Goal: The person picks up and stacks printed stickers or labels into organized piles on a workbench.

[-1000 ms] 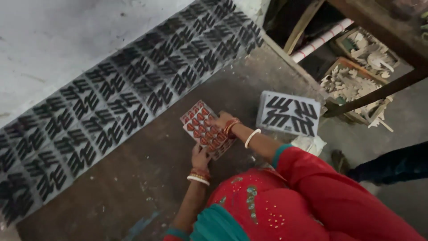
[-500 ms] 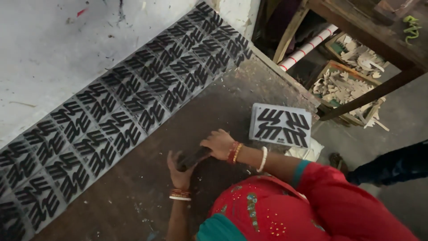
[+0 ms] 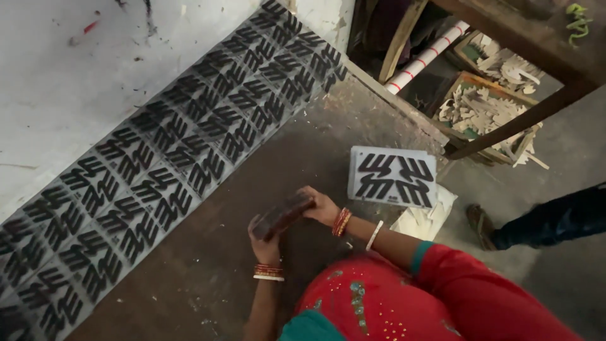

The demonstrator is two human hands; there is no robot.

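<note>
Overhead, both hands' grip on wooden block (image 3: 282,215), wooden tray (image 3: 483,110) seemingly holding offcuts (image 3: 480,107)

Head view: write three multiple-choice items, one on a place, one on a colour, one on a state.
1. Where does the single patterned tile lie?
A. right of the hands
B. on the person's lap
C. against the white wall

2. What colour is the motif on the row of tiles?
A. red
B. black
C. green

3. How is the dark block held?
A. in both hands
B. in one hand
C. lying untouched

Answers:
1. A: it lies on the floor beyond the right hand.
2. B: black strokes on grey.
3. A: the left hand and right hand grip its two ends.
</note>
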